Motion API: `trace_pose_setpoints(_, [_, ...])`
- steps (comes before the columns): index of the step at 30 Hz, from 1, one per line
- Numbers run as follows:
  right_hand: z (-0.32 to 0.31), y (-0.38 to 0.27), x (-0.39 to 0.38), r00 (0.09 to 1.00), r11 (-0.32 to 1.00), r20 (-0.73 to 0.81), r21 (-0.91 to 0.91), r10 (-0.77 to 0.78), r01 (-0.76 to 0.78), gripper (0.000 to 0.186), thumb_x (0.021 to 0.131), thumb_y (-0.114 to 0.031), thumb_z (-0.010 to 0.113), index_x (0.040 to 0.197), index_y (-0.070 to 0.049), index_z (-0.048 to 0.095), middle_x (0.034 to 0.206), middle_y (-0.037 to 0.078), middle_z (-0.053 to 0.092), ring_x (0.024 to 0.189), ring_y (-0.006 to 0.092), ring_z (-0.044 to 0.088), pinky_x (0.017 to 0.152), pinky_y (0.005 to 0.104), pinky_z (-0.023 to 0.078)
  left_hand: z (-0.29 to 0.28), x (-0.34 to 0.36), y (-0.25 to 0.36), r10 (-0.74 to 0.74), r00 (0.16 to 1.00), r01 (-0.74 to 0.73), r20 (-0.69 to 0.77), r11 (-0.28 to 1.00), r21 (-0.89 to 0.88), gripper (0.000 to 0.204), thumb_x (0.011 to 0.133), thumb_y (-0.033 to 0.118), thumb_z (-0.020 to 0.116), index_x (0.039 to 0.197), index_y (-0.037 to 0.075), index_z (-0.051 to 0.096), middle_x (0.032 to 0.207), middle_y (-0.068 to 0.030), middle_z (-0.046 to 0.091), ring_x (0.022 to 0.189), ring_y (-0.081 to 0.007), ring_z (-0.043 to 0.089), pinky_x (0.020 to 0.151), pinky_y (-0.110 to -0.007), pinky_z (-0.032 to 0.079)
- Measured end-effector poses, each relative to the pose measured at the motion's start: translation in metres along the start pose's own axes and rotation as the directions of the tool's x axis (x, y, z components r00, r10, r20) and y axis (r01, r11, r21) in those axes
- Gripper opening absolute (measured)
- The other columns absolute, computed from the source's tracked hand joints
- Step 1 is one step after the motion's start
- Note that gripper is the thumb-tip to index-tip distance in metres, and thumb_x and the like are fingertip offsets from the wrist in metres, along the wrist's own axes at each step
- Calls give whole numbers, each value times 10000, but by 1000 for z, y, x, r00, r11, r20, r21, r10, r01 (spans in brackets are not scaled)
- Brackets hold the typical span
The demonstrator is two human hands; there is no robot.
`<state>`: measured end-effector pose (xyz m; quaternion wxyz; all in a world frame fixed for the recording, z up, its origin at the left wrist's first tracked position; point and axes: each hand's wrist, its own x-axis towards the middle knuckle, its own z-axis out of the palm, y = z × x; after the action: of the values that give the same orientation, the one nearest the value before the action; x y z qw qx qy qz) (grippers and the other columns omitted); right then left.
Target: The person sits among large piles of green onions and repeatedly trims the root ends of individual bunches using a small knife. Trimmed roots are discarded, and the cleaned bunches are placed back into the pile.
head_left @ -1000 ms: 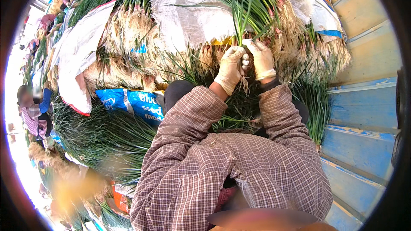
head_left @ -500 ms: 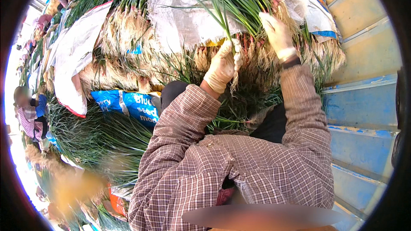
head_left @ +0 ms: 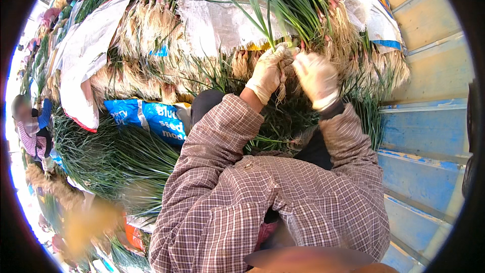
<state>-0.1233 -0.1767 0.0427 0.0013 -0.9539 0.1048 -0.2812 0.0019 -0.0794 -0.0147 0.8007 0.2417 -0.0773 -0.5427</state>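
Head feed, viewed from my remote station. Left hand, in a pale glove: fingers curled together and clamped on green onion stalks, gripped near the pale lower ends. The leaves rise from the fist and spread in front of a white woven sheet; stringy roots hang below the grip. Right hand, also gloved: close beside the left, fingertips toward the base of the held stalks. It is motion-blurred, so I cannot tell whether its fingers are apart, together or closed on something, nor whether it touches the stalks.

Surroundings, as I log them: beyond the hands, a bundle of green onions lies on the pile, leaves pointing away from the wearer, its roots at the near right. To the left, a white sack with a red edge drapes over the pile; nearer, a blue bag lies beside the left checked sleeve, with a heap of green leaves below it. Blue and yellowish panels stand on the right. Far left, I note a co-worker in a striped top.
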Motion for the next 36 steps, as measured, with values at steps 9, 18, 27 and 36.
trace_pose_setpoints(9, [10, 17, -4, 891, 476, 330, 757, 312, -447, 382, 927, -266, 622, 1210, -10, 605, 1069, 103, 665, 944, 148, 606, 806, 280, 490, 11, -17, -19, 101, 993, -103, -58, 994, -34, 124, 952, 137, 564, 993, 23, 590, 738, -30, 610, 589, -121, 570, 508, -255, 509])
trace_pose_setpoints(18, [33, 10, -36, 946, 949, 118, 60, 302, -310, 215, 920, -298, 540, 943, -131, 673, 815, 113, 668, 753, 314, 647, 646, 407, 509, 11, -30, -11, 207, 957, -51, -202, 808, 587, 233, 979, 93, 486, 1210, 67, 499, 737, -8, 557, 471, -66, 496, 410, -195, 431])
trace_pose_setpoints(27, [35, 40, -20, 925, 768, 331, 537, 188, -348, 339, 931, -214, 563, 1254, -115, 578, 1265, 118, 599, 1135, 258, 587, 931, 372, 493, -5, -26, 3, 97, 993, -92, -63, 993, 80, 129, 969, 154, 534, 1037, 56, 583, 789, -32, 621, 608, -96, 571, 501, -198, 460])
trace_pose_setpoints(36, [53, 58, -9, 876, 940, 361, -7, 320, -341, 217, 846, -304, 602, 956, -116, 604, 886, 108, 605, 810, 316, 615, 712, 437, 496, -14, -18, -5, 47, 982, -19, -181, 988, 153, 184, 957, 181, 556, 1086, 64, 615, 700, -10, 607, 533, -108, 533, 467, -242, 407])
